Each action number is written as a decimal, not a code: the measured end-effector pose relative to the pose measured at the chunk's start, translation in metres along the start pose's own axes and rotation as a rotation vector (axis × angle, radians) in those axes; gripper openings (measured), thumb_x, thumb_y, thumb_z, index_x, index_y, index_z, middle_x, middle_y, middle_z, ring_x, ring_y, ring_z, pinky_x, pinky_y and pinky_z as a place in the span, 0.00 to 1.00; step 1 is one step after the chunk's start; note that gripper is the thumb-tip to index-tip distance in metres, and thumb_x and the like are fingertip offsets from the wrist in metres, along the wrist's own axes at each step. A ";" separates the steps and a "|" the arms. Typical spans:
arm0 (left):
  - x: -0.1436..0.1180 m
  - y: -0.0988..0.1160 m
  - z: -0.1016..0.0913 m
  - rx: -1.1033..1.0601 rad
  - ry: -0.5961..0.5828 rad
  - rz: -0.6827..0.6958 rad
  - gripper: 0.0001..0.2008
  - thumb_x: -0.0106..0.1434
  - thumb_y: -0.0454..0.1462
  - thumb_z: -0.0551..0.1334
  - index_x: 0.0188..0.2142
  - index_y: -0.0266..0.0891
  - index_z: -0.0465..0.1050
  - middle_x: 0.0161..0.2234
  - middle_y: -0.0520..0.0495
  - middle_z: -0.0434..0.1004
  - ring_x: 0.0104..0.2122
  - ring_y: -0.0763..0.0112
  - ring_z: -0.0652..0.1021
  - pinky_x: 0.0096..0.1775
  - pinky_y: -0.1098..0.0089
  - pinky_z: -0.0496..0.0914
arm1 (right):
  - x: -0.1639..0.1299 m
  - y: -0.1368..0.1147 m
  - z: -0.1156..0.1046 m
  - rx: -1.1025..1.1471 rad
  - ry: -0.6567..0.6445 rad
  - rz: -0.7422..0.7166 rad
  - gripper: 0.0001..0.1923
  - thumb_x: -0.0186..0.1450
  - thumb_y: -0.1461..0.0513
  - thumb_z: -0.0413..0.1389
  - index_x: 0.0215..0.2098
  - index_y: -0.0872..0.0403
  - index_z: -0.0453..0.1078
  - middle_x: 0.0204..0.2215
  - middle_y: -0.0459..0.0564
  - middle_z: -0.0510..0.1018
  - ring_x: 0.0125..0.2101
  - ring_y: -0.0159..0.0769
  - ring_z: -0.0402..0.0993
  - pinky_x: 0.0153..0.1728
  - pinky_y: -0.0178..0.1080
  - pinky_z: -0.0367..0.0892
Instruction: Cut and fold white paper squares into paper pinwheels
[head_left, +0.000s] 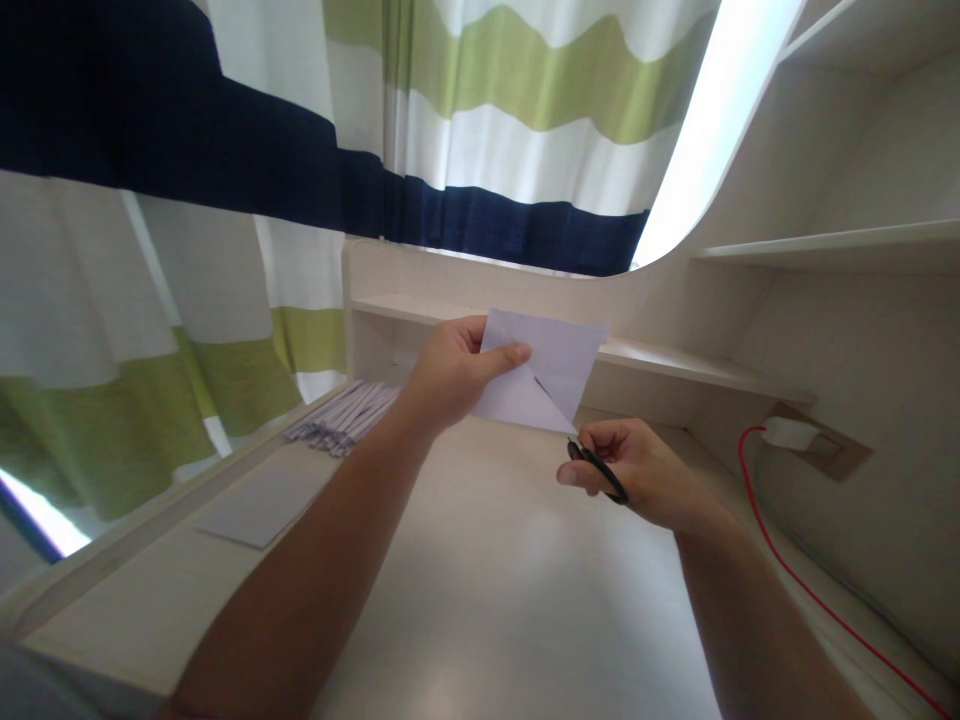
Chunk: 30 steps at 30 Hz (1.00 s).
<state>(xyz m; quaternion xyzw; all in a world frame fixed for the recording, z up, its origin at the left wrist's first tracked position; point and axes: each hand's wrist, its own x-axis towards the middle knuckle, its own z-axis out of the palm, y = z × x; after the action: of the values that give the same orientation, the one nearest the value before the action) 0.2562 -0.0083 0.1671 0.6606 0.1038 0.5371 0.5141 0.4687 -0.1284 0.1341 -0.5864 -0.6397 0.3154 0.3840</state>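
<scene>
Resting paper (551,375) above scissors hand (637,470)

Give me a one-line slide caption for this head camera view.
Left hand holds a white paper sheet while right hand cuts it with black scissors.

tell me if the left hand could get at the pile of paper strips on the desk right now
Probably not as things stand: the left hand is pinching the paper sheet while the right hand works the scissors into it. The strips lie just below and to its left, with bare desk between, so only the grip holds it back.
</scene>
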 end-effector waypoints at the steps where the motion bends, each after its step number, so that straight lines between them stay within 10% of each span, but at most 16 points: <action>1: 0.000 0.000 0.000 -0.003 -0.001 0.004 0.14 0.53 0.42 0.76 0.37 0.36 0.84 0.34 0.45 0.86 0.30 0.69 0.80 0.32 0.72 0.72 | 0.000 0.000 0.000 0.002 0.002 -0.005 0.26 0.52 0.50 0.74 0.19 0.53 0.64 0.16 0.40 0.64 0.20 0.26 0.53 0.22 0.36 0.46; 16: 0.004 -0.002 -0.007 0.018 0.025 0.002 0.19 0.52 0.45 0.76 0.40 0.36 0.84 0.37 0.43 0.87 0.32 0.64 0.83 0.33 0.69 0.76 | 0.000 0.014 -0.015 -0.033 -0.155 0.005 0.22 0.56 0.49 0.72 0.26 0.53 0.68 0.21 0.39 0.63 0.23 0.28 0.55 0.24 0.35 0.50; 20: 0.006 0.000 -0.017 0.096 0.049 0.002 0.17 0.54 0.43 0.75 0.40 0.37 0.84 0.38 0.43 0.87 0.34 0.62 0.84 0.34 0.68 0.77 | -0.006 0.017 -0.043 -0.119 0.040 -0.045 0.19 0.59 0.50 0.71 0.26 0.54 0.74 0.21 0.42 0.69 0.22 0.29 0.61 0.23 0.35 0.54; 25: 0.000 -0.003 -0.012 0.290 -0.303 -0.147 0.10 0.59 0.41 0.70 0.38 0.38 0.85 0.36 0.45 0.87 0.33 0.62 0.85 0.31 0.69 0.76 | -0.003 0.008 -0.036 0.115 0.606 -0.258 0.14 0.58 0.52 0.73 0.32 0.52 0.82 0.29 0.49 0.82 0.28 0.33 0.74 0.29 0.36 0.69; 30: -0.007 -0.009 0.006 0.463 -0.493 -0.163 0.10 0.61 0.41 0.66 0.37 0.39 0.84 0.32 0.48 0.85 0.30 0.64 0.83 0.27 0.73 0.71 | 0.001 -0.004 -0.002 0.181 0.460 -0.221 0.15 0.50 0.57 0.77 0.34 0.52 0.83 0.30 0.48 0.83 0.29 0.35 0.77 0.30 0.36 0.72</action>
<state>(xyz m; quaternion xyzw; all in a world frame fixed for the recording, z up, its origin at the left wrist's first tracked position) 0.2617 -0.0120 0.1566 0.8592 0.1477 0.2808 0.4014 0.4686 -0.1277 0.1391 -0.5327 -0.5650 0.1860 0.6021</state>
